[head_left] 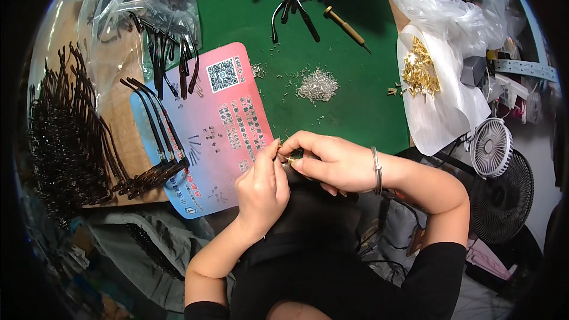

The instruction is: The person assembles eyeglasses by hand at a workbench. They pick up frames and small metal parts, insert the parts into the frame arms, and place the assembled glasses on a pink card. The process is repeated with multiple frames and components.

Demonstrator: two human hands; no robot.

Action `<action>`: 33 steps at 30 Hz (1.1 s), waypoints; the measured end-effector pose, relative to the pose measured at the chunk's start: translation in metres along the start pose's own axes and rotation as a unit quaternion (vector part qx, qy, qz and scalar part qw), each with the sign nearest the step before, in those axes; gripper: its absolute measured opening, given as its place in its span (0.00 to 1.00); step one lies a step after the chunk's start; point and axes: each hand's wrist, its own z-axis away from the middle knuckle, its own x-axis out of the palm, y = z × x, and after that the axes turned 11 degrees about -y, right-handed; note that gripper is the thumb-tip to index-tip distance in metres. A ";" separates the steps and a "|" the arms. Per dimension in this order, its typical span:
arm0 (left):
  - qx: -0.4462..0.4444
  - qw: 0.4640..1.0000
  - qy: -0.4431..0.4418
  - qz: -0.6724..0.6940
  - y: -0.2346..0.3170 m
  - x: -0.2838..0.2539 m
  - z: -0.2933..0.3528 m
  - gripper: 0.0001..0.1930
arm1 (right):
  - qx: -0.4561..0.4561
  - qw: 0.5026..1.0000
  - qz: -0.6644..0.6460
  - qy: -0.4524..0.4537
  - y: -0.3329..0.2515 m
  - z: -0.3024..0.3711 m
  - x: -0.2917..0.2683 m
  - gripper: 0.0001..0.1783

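My left hand (261,191) and my right hand (323,159) meet at the table's near edge, fingertips almost touching. The left thumb and fingers pinch a tiny gold-coloured piece, its shape too small to read. My right hand is closed too; a gold-coloured tip shows by its thumb, but the fingers hide most of what they hold. Just beyond them lie a pink-and-blue printed mat (240,117) and a pile of tiny silver bits (318,85), perhaps screws, on a green mat (361,112).
A brass screwdriver (347,28) lies at the back. Gold-coloured small parts (421,70) sit on white paper at right. Dark glasses temples (172,59) rest on the printed mat's far corner. Stacked dark glasses parts (65,148) stand at left. A small white fan (492,147) is at right.
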 end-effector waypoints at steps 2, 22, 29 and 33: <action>-0.012 1.000 -0.006 -0.002 0.002 -0.002 -0.001 0.13 | -0.003 1.000 0.005 0.005 0.000 0.001 0.001 0.16; 0.246 0.855 -0.056 -0.452 -0.002 0.017 -0.183 0.11 | -0.229 0.859 0.361 0.281 0.062 0.024 -0.015 0.16; 0.176 0.974 -0.002 0.145 0.052 -0.039 -0.174 0.07 | -0.233 0.899 0.283 0.242 0.063 0.037 -0.035 0.14; -0.014 0.935 0.014 0.354 0.068 -0.087 -0.117 0.05 | -0.159 0.922 0.167 0.310 0.063 0.079 -0.054 0.12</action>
